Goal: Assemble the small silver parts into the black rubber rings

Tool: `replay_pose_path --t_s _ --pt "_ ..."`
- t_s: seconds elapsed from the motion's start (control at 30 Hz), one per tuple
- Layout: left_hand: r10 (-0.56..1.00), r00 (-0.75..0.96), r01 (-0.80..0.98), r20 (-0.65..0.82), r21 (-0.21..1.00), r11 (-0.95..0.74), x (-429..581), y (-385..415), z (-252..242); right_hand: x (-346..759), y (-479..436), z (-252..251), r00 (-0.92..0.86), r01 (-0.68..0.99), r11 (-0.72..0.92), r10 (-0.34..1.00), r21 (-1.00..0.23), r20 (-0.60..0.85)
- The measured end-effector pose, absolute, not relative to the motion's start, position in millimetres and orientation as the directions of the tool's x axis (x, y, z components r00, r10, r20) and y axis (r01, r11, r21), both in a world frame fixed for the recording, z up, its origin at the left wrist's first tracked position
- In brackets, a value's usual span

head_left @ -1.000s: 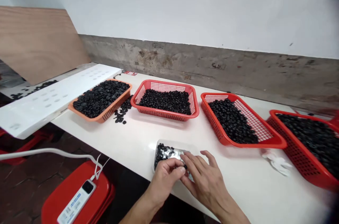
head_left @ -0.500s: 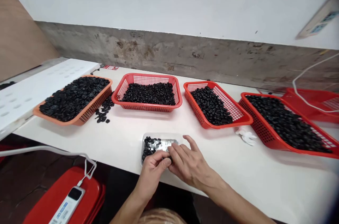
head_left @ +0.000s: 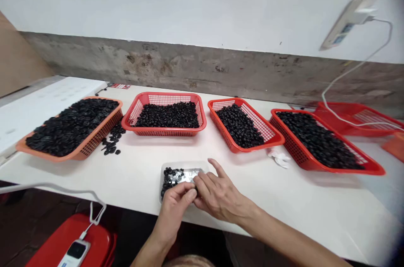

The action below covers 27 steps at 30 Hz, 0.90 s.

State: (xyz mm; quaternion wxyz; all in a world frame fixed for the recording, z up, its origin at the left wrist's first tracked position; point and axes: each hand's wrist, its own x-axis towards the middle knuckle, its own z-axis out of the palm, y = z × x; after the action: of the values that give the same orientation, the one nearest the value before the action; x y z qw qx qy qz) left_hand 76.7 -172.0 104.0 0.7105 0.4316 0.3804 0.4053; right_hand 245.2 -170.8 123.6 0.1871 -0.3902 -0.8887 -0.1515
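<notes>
My left hand point(head_left: 172, 206) pinches a small black part point(head_left: 195, 191) between thumb and forefinger, most of it covered by the fingers. Against it, my right hand point(head_left: 219, 193) has its fingers bent and pressed together, the little finger sticking out; what its fingertips hold is hidden. Both hands meet over the near edge of a clear shallow tray point(head_left: 162, 171). Small round black parts point(head_left: 170, 178) lie in the tray's left side, with shiny silvery pieces point(head_left: 188, 174) beside them, partly behind my right hand.
An orange basket point(head_left: 102, 133) and red baskets point(head_left: 164, 132), point(head_left: 268, 146), point(head_left: 341, 170) heaped with black parts line the white table. Loose black pieces point(head_left: 112, 145) lie between the left two. A crumpled white tissue point(head_left: 280, 159), a white cable point(head_left: 334, 80) and a power bank point(head_left: 75, 252) on a red stool are around.
My view has swung to the right, so the baskets and tray sit farther left and more of the power strip shows. Both hands stay together at the black part.
</notes>
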Motion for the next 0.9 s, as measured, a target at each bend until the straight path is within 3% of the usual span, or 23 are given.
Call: replay_pose_path --t_s 0.23,0.37,0.47,0.6,0.9 --pt "0.933 0.256 -0.342 -0.253 0.879 0.332 69.9 -168.3 100.7 252.9 -172.0 115.0 -0.492 0.662 0.674 0.72 -0.327 0.489" --pt "0.951 0.223 -0.348 -0.212 0.894 0.281 63.7 -163.1 99.6 256.0 -164.8 103.9 -0.147 0.551 0.441 0.887 -0.708 0.437" --pt "0.943 0.232 -0.352 -0.24 0.883 0.311 63.0 -160.3 96.2 251.0 -153.6 95.8 0.057 0.366 0.269 0.949 -0.891 0.31" --pt "0.935 0.247 -0.377 -0.254 0.864 0.334 61.4 -157.0 88.6 239.6 -136.9 88.9 0.133 0.221 0.128 0.978 -0.967 0.16" --pt "0.922 0.286 -0.478 -0.26 0.796 0.373 56.5 -150.3 81.8 218.2 -121.0 75.0 0.039 0.182 -0.03 0.999 -0.983 -0.024"
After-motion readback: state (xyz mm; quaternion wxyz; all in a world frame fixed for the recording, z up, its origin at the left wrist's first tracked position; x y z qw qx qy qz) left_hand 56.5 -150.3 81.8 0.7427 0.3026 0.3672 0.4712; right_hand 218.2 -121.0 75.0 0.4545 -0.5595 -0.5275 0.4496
